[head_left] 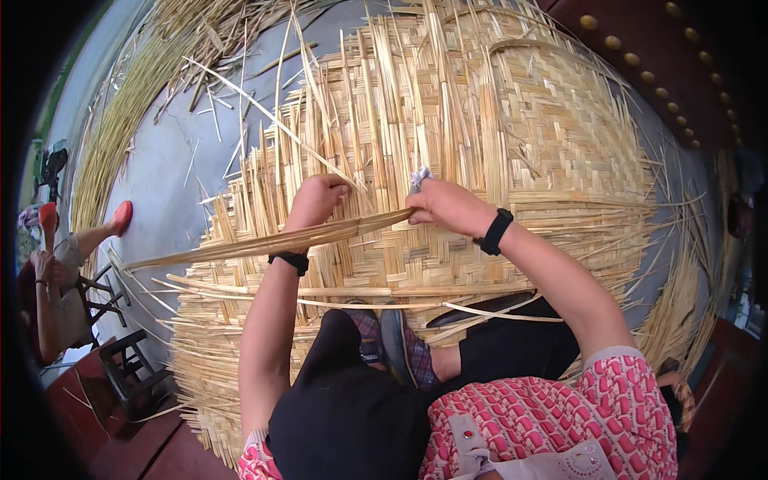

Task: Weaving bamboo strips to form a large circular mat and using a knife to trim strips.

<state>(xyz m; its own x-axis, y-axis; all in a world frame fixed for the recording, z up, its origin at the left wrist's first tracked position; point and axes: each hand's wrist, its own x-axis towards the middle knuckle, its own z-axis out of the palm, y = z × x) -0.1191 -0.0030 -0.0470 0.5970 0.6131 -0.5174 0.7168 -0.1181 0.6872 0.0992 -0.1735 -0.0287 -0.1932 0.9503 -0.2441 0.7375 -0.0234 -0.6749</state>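
Here, a long reed strip (240, 250) stretches across the woven mat (568, 104), past the left hand (314, 202), curled over the weave with its grip unclear, to the right hand (450, 206), set apart and pinching the strip's end.

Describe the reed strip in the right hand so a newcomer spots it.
Find the big woven mat. Near its middle, the right hand holds the reed strip, which runs leftward below the left hand. It is broader than the pale slats nearer the feet.
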